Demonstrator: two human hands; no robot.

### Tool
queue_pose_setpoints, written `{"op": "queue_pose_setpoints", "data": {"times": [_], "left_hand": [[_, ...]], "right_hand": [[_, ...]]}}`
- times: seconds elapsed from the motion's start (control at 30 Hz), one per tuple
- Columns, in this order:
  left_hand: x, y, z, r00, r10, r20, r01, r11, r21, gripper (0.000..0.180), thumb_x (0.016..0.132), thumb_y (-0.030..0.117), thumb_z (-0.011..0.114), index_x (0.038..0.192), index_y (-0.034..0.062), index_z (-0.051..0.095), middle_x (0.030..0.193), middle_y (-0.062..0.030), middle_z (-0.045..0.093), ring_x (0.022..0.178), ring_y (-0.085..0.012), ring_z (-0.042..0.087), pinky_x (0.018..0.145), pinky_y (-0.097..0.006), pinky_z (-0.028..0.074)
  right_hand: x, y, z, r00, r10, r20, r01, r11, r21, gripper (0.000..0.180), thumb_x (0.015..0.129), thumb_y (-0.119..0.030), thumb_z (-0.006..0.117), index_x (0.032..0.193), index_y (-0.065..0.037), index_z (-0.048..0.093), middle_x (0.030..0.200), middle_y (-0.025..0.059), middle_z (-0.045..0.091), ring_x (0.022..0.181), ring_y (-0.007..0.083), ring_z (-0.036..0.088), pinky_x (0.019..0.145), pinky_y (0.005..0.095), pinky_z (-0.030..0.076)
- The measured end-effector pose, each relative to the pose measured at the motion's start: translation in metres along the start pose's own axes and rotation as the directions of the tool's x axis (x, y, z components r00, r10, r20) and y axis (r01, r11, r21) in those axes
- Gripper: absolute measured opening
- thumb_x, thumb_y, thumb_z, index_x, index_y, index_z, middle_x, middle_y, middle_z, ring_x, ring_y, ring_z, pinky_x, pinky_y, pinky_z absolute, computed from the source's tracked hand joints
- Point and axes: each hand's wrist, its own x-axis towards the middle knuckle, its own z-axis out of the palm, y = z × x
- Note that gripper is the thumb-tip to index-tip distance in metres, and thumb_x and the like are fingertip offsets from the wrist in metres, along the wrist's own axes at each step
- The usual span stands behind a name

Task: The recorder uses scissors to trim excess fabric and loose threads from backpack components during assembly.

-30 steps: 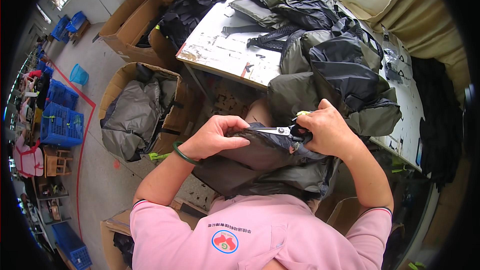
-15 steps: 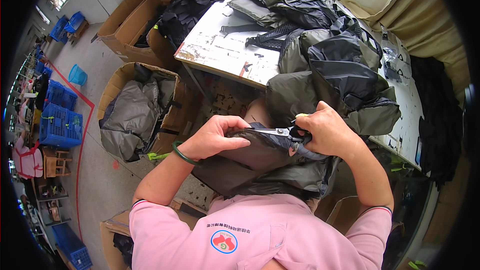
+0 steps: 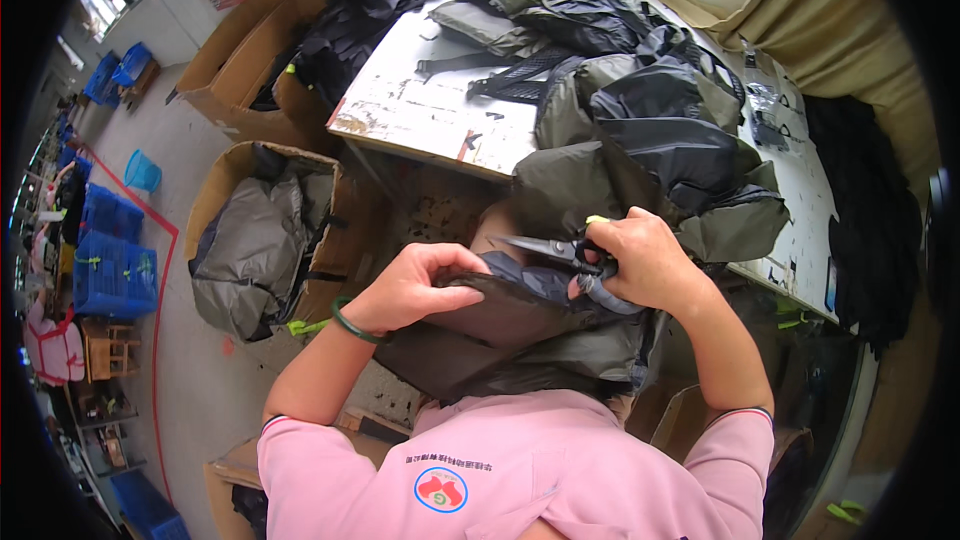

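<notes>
On the left side, a cardboard box holds crumpled grey fabric. Next, the left hand pinches the edge of an olive-grey fabric piece, thumb and index finger nearly closed, in front of the pink shirt. Near that edge, scissors point left, the right hand's curled fingers gripping their black handles beside the table.
</notes>
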Motion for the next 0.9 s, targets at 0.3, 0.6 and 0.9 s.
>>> {"op": "queue_pose_setpoints", "data": {"times": [0.3,0.6,0.9], "left_hand": [[0.005,-0.013,-0.017,0.995,-0.001,-0.104,-0.004,0.999,-0.051,0.023,0.083,-0.003,0.072,0.105,-0.0016,0.066,0.1,-0.0029,0.067,0.092,-0.0084,0.061,0.086,-0.024,0.049],[0.022,-0.004,-0.003,0.992,0.009,-0.125,-0.012,1.0,-0.02,0.023,0.085,-0.003,0.071,0.107,-0.0012,0.066,0.101,-0.0032,0.068,0.092,-0.0082,0.061,0.085,-0.024,0.051],[0.046,0.028,0.006,0.879,0.433,-0.202,-0.377,0.888,0.264,0.032,0.081,-0.004,0.074,0.108,0.0043,0.058,0.093,0.0035,0.053,0.082,-0.0041,0.047,0.076,-0.018,0.041]], "right_hand": [[-0.017,0.107,0.063,0.788,0.34,-0.514,-0.43,0.901,-0.063,0.06,0.073,-0.032,0.083,0.112,0.001,0.052,0.097,0.0142,0.067,0.091,0.0329,0.063,0.083,0.0412,0.042],[0.059,0.246,0.044,0.675,0.559,-0.481,-0.592,0.8,0.1,0.05,0.074,-0.026,0.082,0.109,-0.009,0.05,0.103,0.0094,0.071,0.098,0.0339,0.065,0.089,0.0432,0.043],[0.065,0.049,-0.009,0.936,0.137,-0.323,0.175,0.615,0.769,0.045,0.073,-0.013,0.088,0.099,-0.003,0.053,0.112,0.0103,0.066,0.106,0.0162,0.061,0.092,0.0347,0.049]]}}
